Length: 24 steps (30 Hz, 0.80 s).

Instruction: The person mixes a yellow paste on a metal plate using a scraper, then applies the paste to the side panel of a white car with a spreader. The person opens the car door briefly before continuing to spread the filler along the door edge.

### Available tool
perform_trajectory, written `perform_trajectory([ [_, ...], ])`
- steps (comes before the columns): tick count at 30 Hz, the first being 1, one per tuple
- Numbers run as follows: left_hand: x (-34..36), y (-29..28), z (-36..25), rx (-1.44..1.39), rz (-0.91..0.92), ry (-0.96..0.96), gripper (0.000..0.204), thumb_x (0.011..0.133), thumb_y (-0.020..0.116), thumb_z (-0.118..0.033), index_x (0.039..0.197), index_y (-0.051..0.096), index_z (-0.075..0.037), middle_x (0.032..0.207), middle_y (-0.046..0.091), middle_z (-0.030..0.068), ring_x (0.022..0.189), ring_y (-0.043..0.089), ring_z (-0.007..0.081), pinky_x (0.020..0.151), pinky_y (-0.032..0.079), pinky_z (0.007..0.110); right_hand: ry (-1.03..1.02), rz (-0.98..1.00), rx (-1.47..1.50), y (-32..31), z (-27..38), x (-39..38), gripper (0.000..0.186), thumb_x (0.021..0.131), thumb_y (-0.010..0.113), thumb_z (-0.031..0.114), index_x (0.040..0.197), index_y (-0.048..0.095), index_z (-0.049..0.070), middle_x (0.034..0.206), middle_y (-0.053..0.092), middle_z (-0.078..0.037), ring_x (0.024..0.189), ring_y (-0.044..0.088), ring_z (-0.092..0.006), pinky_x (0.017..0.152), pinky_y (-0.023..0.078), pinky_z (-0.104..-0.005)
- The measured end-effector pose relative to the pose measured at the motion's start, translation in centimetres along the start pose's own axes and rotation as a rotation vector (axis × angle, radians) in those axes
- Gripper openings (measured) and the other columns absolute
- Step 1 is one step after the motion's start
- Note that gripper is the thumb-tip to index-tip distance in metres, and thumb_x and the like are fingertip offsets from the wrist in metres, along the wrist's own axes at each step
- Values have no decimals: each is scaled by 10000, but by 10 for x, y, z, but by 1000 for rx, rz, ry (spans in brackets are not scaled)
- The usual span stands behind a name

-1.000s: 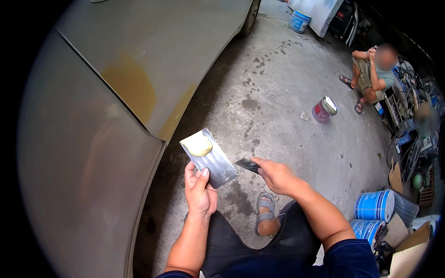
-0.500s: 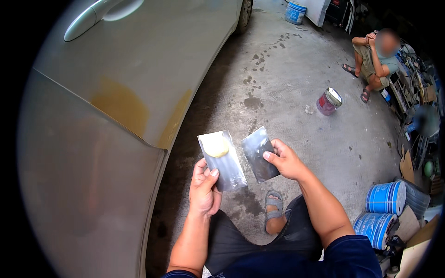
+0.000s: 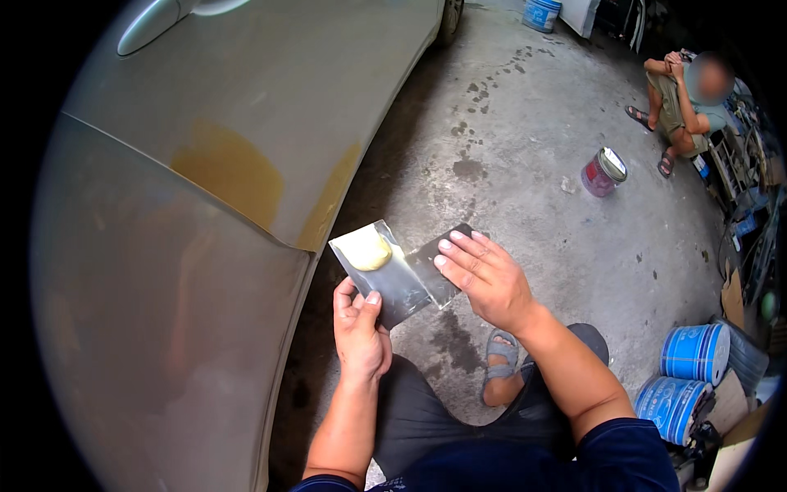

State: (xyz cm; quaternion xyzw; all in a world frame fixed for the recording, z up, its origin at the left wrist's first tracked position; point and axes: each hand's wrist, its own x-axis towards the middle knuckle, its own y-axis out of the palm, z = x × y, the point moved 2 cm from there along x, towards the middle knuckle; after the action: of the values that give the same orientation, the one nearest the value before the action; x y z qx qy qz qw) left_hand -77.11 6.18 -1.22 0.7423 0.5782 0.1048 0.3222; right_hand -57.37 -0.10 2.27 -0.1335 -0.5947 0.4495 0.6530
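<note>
My left hand [image 3: 359, 336] grips the lower end of a flat grey putty spreader [image 3: 392, 283], thumb on top. A pale yellow lump of putty [image 3: 369, 250] sits on the spreader's upper end. My right hand [image 3: 492, 283] is closed on a second, darker spreader [image 3: 428, 266], its fingers lying over the face. The dark spreader's left edge meets the right edge of the left one, where a thin pale smear shows. To the left stands a grey car body [image 3: 197, 303], with mustard-brown patches [image 3: 234, 176] near the panel seam and the lower edge.
On the concrete floor ahead stands a reddish paint can [image 3: 598, 176]. Blue and white drums [image 3: 693, 353] are stacked at the lower right beside cardboard. A person [image 3: 680, 107] squats at the far right by piled clutter. Another blue bucket [image 3: 541, 15] is at the back.
My right hand has turned over and moved left, bringing the dark spreader against the other one. My left hand has tilted its spreader to the left. The view has shifted slightly.
</note>
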Motion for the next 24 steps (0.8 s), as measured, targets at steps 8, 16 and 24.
perform_trajectory([
  [8, -5, 2, -3, 41, 60, -65, 449, 874, 466, 72, 1304, 373, -17, 1232, 566, 199, 1139, 564, 251, 997, 453, 392, -142, 97, -33, 15, 5, 10, 286, 834, 577, 170, 1101, 677, 177, 1204, 648, -17, 1216, 549, -223, 1072, 341, -442],
  [16, -9, -20, -34, 594, 78, 414, 410, 933, 473, 43, 1334, 388, 39, 1254, 549, 142, 1155, 542, 188, 999, 397, 305, 152, 67, 230, 67, -38, -39, 326, 857, 540, 64, 1161, 638, 131, 1189, 648, -57, 1182, 570, -251, 1026, 406, -413],
  [24, -31, -93, -158, 622, 184, 703, 411, 927, 496, 32, 1321, 426, -62, 1254, 543, 87, 1138, 523, 184, 970, 442, 373, 1021, -151, 846, 179, -104, -4, 322, 944, 501, 135, 1248, 549, 41, 1078, 661, -181, 1041, 611, -350, 893, 468, -382],
])
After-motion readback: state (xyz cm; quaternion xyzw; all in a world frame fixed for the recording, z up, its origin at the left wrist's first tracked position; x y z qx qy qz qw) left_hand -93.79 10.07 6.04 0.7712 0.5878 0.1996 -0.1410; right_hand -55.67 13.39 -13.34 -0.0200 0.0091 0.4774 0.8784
